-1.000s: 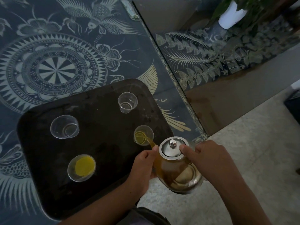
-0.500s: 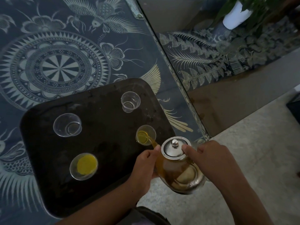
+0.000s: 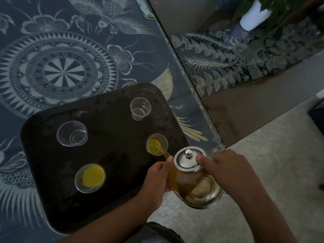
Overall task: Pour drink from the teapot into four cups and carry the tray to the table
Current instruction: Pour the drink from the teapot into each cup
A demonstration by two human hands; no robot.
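A glass teapot (image 3: 194,186) with a steel lid is tilted left over the edge of a dark tray (image 3: 108,199). My left hand (image 3: 157,179) grips its spout side. My right hand (image 3: 229,171) holds the handle side, with a finger pressed on the lid. A yellow stream runs from the spout into the near right cup (image 3: 157,144), which is partly filled. The near left cup (image 3: 90,178) holds yellow drink. The far left cup (image 3: 71,133) and far right cup (image 3: 140,108) are empty.
The tray lies on a dark patterned glass tabletop (image 3: 61,67), overhanging its near edge. The table's right edge runs diagonally beside the tray. Pale floor (image 3: 263,155) lies to the right. A potted plant in a white pot (image 3: 254,14) stands at the top right.
The near right cup has filled a little more while the stream keeps running. Both hands and the teapot hold almost the same place.
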